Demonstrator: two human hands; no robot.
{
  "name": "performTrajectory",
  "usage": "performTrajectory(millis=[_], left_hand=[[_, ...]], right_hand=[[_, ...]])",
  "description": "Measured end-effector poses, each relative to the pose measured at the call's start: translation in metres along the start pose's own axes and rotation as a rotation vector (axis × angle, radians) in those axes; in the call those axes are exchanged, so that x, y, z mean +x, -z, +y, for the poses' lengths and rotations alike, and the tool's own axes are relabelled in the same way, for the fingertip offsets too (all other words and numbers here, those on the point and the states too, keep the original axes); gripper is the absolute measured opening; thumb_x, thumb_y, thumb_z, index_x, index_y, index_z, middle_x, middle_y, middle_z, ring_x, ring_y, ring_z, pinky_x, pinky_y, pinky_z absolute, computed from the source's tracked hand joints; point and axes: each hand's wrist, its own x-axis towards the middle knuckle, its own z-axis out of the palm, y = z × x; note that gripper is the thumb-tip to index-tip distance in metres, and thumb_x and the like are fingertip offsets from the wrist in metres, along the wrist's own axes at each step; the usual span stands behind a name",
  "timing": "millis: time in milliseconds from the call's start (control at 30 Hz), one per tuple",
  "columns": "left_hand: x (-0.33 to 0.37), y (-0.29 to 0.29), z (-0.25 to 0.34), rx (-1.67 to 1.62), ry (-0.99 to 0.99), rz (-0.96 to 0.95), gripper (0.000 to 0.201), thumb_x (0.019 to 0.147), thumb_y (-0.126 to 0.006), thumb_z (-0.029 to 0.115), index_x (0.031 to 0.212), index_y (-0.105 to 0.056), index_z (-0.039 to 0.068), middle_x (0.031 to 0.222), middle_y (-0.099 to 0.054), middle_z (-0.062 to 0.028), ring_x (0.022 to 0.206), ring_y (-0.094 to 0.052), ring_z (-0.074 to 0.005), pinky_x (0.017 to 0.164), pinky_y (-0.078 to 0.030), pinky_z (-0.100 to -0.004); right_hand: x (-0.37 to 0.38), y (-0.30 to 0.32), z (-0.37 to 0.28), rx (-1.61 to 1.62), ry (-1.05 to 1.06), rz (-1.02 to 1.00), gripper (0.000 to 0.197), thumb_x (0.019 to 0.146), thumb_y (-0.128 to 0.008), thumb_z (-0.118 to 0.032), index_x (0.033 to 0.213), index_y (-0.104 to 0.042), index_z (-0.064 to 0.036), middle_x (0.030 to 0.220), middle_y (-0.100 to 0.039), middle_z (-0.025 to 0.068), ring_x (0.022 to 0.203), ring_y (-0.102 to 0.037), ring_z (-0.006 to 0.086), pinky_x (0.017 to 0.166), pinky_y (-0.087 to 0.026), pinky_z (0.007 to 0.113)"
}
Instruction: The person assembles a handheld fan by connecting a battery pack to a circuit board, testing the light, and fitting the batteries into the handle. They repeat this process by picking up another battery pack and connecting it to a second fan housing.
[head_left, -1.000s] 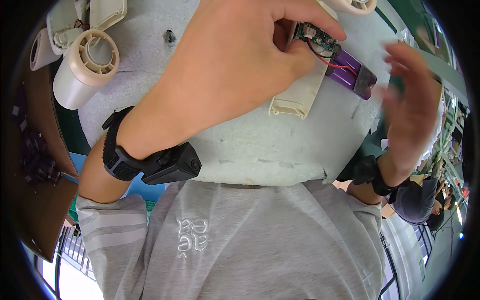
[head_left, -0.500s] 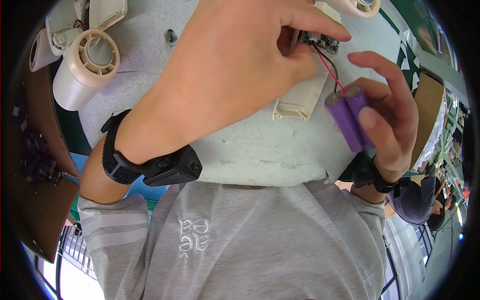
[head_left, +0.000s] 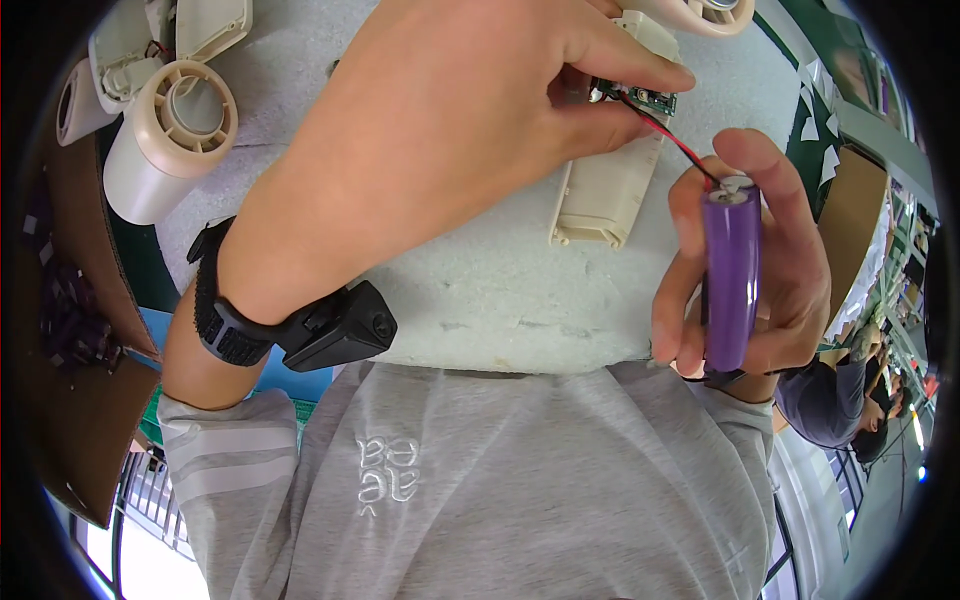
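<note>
My left hand (head_left: 500, 90) reaches across the pale work surface and pinches a small green circuit board (head_left: 650, 98) between thumb and forefinger. Red and black wires (head_left: 672, 140) run from the board to a purple battery pack (head_left: 733, 275). At the right, my right hand (head_left: 795, 270) holds that pack nearly upright, fingers wrapped round it. One purple cell faces me; the cell beside it is hidden. Under the board lies a long cream plastic housing part (head_left: 605, 200), its near end showing past my left hand.
A white cylindrical unit with a cream ringed end (head_left: 165, 150) stands at the left, beside opened cream casings (head_left: 125, 60). Another round unit (head_left: 715, 12) sits at the top right. A cardboard box (head_left: 75, 400) with purple packs is at far left. Another person (head_left: 835, 400) is at far right.
My right hand has turned the battery pack more upright, so one cell now hides the other, and brought it slightly lower. The wires are drawn straighter. My left hand still pinches the board.
</note>
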Motion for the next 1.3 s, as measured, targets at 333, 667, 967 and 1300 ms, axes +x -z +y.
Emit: performTrajectory(millis=[333,667,967,1300], left_hand=[[0.007,-0.004,-0.002,0.127,-0.108,0.036,0.023,0.075,-0.073,0.006,0.098,-0.070,0.006,0.085,-0.065,-0.0104,0.066,-0.064,-0.0262,0.054,-0.051,-0.0318],[0.003,-0.006,-0.011,0.146,-0.197,0.054,0.020,0.078,-0.070,0.007,0.098,-0.069,0.006,0.077,-0.061,-0.0095,0.062,-0.061,-0.0277,0.052,-0.048,-0.0335],[0.004,0.007,-0.004,0.097,-0.081,-0.047,0.018,0.081,-0.066,0.003,0.099,-0.069,0.004,0.077,-0.060,-0.0115,0.061,-0.061,-0.0295,0.052,-0.047,-0.0335],[0.005,0.008,-0.006,-0.044,-0.088,-0.009,0.016,0.083,-0.065,0.004,0.099,-0.069,0.003,0.085,-0.065,-0.0132,0.063,-0.061,-0.0317,0.054,-0.047,-0.0336]], right_hand=[[0.015,-0.010,-0.010,-1.328,0.494,-0.035,0.085,0.046,-0.081,-0.007,0.125,-0.049,0.0047,0.105,-0.051,0.0198,0.085,-0.062,0.0333,0.072,-0.052,0.042],[0.018,-0.016,0.006,-1.670,0.588,0.040,0.071,0.047,-0.081,-0.013,0.113,-0.059,0.0044,0.108,-0.061,0.0247,0.095,-0.061,0.0359,0.078,-0.051,0.042],[0.020,-0.020,0.014,-1.753,0.571,0.117,0.068,0.051,-0.086,-0.011,0.111,-0.057,0.0023,0.109,-0.062,0.0253,0.096,-0.062,0.0366,0.080,-0.053,0.039],[0.019,-0.025,0.030,-1.704,0.629,0.326,0.063,0.048,-0.086,-0.006,0.105,-0.061,0.0014,0.117,-0.060,0.0243,0.101,-0.063,0.0372,0.083,-0.054,0.042]])
